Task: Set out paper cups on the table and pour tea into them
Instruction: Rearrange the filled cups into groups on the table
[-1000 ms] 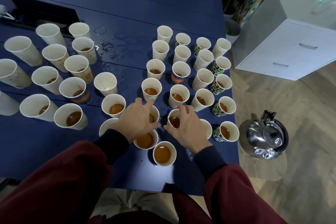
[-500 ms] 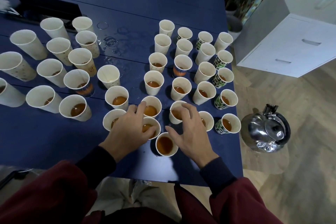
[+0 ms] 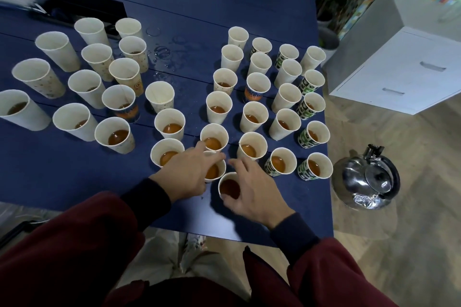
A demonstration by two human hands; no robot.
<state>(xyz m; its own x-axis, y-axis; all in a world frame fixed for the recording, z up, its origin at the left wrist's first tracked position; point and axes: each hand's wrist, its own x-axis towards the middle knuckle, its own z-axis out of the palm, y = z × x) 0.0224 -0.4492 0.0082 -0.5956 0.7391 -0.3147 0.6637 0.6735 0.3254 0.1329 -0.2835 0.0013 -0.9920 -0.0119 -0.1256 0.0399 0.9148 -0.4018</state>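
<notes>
Blue table (image 3: pixel 249 7) carries dozens of paper cups (image 3: pixel 284 96), all upright with mouths facing up, and many hold tea (image 3: pixel 172 128). Half a second ago the right hand (image 3: pixel 254 192) lay spread with its fingers on a farther cup. Now its thumb and fingers curl round the nearest cup (image 3: pixel 228 188), close to the table's near edge. The left hand (image 3: pixel 187 177) stays with straight fingers over the neighbouring cup (image 3: pixel 214 173). A steel kettle (image 3: pixel 366 179) sits on the floor to the right.

Palms are turned down. The left hand (image 3: pixel 184 177) is held fingers extended; the right hand (image 3: pixel 254 194) is curled round a cup (image 3: pixel 228 188).
</notes>
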